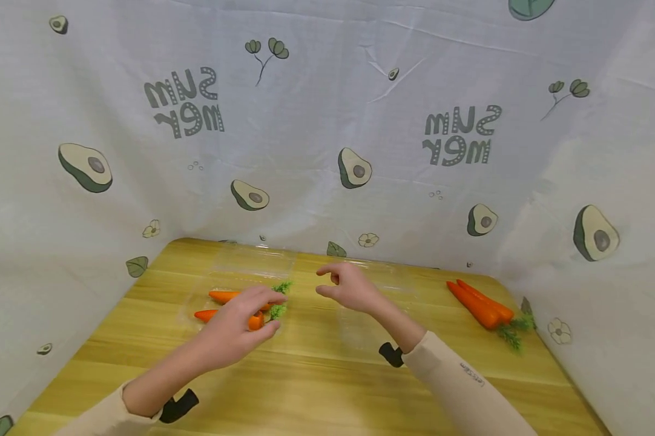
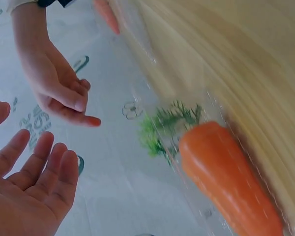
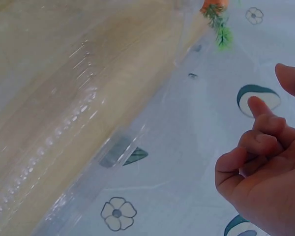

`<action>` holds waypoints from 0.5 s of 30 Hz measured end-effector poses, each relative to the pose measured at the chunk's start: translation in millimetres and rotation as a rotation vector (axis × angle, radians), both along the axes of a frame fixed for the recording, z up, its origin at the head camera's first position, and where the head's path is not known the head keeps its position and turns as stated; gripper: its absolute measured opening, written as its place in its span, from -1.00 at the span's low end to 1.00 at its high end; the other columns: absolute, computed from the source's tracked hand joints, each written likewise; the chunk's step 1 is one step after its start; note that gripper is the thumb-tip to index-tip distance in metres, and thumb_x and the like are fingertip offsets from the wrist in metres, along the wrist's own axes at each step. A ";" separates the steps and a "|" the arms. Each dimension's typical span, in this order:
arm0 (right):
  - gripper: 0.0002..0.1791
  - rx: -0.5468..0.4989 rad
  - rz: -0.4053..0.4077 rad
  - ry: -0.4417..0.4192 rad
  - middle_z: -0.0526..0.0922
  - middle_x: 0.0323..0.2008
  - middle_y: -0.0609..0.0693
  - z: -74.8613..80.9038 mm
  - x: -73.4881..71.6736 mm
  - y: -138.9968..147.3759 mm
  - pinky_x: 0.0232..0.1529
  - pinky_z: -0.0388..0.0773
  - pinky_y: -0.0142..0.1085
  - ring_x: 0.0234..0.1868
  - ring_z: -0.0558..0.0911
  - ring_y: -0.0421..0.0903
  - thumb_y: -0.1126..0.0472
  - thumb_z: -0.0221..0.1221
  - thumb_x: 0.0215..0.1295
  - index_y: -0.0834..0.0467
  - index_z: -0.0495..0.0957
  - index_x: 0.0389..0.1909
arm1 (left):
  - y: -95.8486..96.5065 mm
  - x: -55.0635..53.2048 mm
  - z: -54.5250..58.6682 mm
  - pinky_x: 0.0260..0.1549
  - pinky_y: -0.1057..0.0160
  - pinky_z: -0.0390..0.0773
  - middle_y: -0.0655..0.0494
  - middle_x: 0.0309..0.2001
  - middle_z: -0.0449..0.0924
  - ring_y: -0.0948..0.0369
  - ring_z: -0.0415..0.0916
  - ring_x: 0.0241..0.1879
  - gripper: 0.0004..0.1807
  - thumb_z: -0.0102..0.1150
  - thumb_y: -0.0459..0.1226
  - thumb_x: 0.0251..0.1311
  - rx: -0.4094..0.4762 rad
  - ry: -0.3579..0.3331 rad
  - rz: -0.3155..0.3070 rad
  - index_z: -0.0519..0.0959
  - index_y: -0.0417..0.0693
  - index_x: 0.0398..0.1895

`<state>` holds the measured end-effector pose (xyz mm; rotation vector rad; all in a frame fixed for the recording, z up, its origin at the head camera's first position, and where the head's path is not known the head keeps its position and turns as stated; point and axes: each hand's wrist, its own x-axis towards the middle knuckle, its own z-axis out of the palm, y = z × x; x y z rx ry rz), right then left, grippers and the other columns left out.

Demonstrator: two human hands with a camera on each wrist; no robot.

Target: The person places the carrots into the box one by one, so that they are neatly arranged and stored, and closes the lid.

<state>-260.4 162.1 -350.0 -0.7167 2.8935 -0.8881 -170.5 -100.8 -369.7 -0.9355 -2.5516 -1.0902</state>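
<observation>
My left hand (image 1: 235,330) hovers over two orange toy carrots with green tops, its fingers relaxed and nothing in its grasp. One carrot (image 1: 222,296) lies behind the other carrot (image 1: 205,315), both in a clear plastic clamshell box (image 1: 253,260) whose lid is folded back; the hand hides part of them. In the left wrist view a carrot (image 2: 226,177) sits inside the clear box, apart from the fingers. My right hand (image 1: 352,287) is in the air by a second clear box (image 1: 360,333), fingers loosely bent and holding nothing.
Two more carrots (image 1: 477,306) lie side by side on the wooden table (image 1: 306,387) at the right, green tops towards the right edge. A white printed cloth (image 1: 306,121) hangs behind the table and at both sides.
</observation>
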 end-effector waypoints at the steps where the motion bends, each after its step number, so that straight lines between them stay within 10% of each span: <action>1: -0.62 -0.004 -0.001 0.002 0.16 -0.67 -0.11 -0.4 -0.2 2.4 -0.49 0.15 -0.30 -0.62 0.11 -0.16 0.13 0.29 0.35 0.15 0.64 0.13 | 3.4 0.6 -1.0 -0.02 0.09 0.61 0.37 0.15 0.52 0.32 0.49 0.03 -0.61 0.27 -0.18 0.35 -0.011 -0.003 -0.003 0.53 0.26 0.22; 15: -0.62 -0.061 -0.053 0.026 0.18 -0.66 -0.12 -6.7 0.7 38.5 -0.50 0.15 -0.31 -0.62 0.12 -0.17 0.17 0.27 0.33 0.19 0.64 0.13 | 49.4 8.8 -9.6 -0.09 0.19 0.56 0.29 0.12 0.52 0.23 0.48 0.05 -0.55 0.18 -0.05 0.38 -0.130 -0.204 -0.063 0.47 0.20 0.31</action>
